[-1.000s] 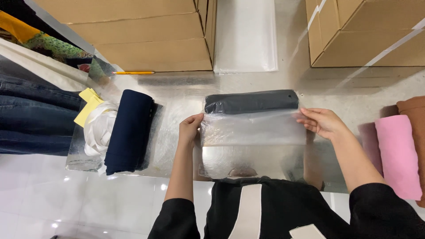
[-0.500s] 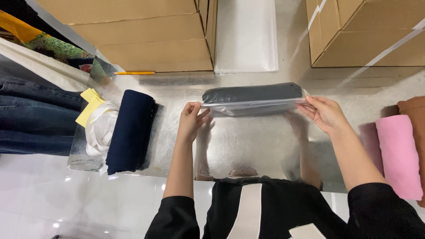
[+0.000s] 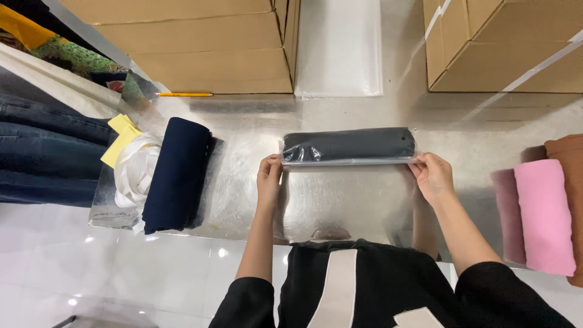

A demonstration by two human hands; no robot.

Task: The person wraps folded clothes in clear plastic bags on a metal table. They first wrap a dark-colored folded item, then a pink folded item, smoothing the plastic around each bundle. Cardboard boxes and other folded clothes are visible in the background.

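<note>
Left hand (image 3: pixel 269 179) pinching near-left corner of clear bag edge; right hand (image 3: pixel 432 176) pinching near-right corner same way. Between them: bagged dark roll (image 3: pixel 348 146), lying crosswise on steel table (image 3: pixel 340 206), middle, plastic flap pulled flat along near side. Left: navy roll (image 3: pixel 177 174), touching white tape bundle (image 3: pixel 133 173), yellow slips (image 3: pixel 121 138). Right: pink roll (image 3: pixel 545 215), brown one (image 3: pixel 568 164) beside. Far: cardboard boxes (image 3: pixel 200 45), stack of clear bags (image 3: pixel 340 48), yellow pencil (image 3: pixel 183 95).

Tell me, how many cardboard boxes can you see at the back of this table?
2. One large cardboard box stands at the back left, the other cardboard box at the back right, with a stack of clear plastic bags between them. More may lie beyond the frame.
</note>
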